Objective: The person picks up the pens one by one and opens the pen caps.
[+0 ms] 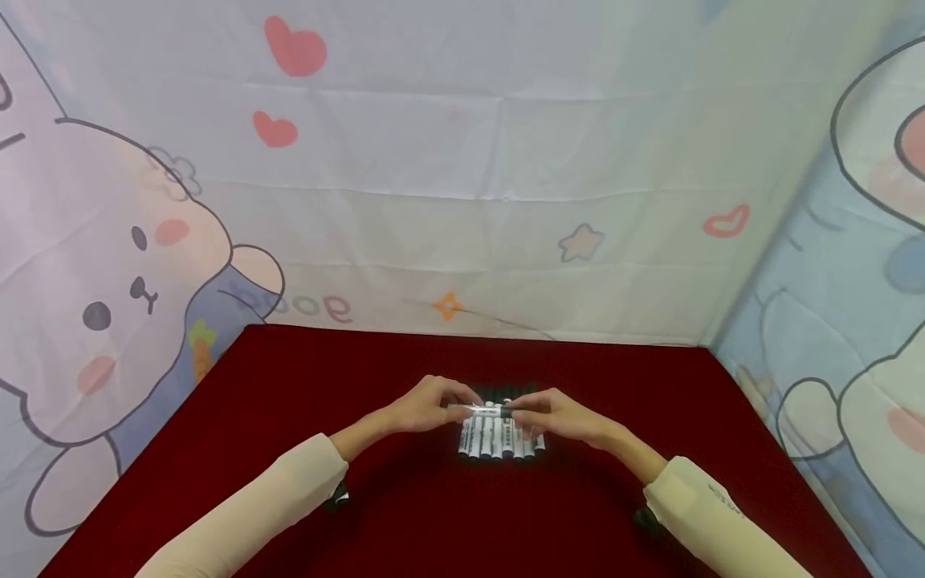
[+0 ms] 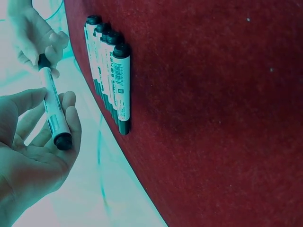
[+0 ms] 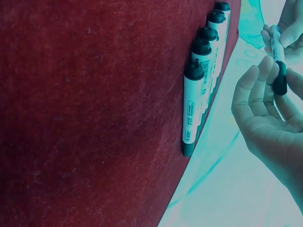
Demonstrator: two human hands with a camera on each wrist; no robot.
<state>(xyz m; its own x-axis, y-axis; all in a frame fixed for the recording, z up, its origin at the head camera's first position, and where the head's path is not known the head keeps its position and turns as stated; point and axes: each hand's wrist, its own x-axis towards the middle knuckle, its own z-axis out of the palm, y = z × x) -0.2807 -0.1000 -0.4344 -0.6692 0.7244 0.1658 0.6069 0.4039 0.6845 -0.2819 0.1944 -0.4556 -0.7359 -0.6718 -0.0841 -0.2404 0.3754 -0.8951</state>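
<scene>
A whiteboard marker [image 1: 486,411] with a white printed barrel is held level between both hands, above a row of similar markers [image 1: 496,443]. My left hand [image 1: 426,404] grips its barrel, thumb on one side and fingers curled beneath, as the left wrist view shows, with the black end [image 2: 62,141] sticking out past the fingers. At the other end, the thumb and fingers of my right hand [image 1: 560,416] pinch the black cap [image 3: 280,78]. The cap is on the barrel. Both hands partly cover the row behind them in the head view.
The row of white markers with black ends lies side by side on a dark red cloth-covered table [image 1: 361,514]. A pale printed curtain [image 1: 506,160] with hearts and cartoon animals stands behind the table and along both sides.
</scene>
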